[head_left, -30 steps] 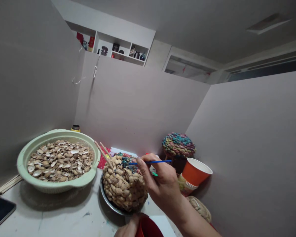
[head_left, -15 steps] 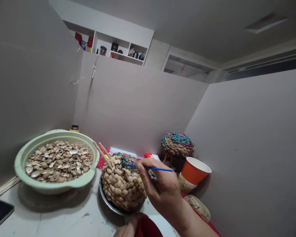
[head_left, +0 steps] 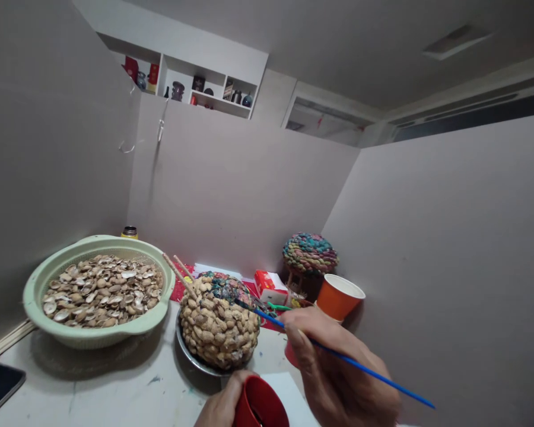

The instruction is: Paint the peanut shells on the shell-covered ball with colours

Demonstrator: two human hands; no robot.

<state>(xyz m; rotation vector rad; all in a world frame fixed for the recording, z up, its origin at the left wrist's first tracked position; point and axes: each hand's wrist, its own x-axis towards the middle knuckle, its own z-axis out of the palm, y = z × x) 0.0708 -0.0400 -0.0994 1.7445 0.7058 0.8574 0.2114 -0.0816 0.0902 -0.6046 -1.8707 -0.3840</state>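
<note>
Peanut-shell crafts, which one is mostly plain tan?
The front craft, sitting in the metal bowl: colour shows only around its top, while the rear craft is multicoloured.

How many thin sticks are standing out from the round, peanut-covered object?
2. Both slant up from the upper left part of the peanut-covered object: the left stick and, close beside it, the right stick. Any others behind the object would be hidden.

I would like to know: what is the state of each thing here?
Left hand: holding the red cup.
Red cup: open.
Right hand: holding the brush.
Brush: tip at the ball, contact unclear.
Ball: partly coloured, sitting in the bowl.
Colander: holding many shells.
Phone: screen dark.
Orange cup: open, tilted.
</note>
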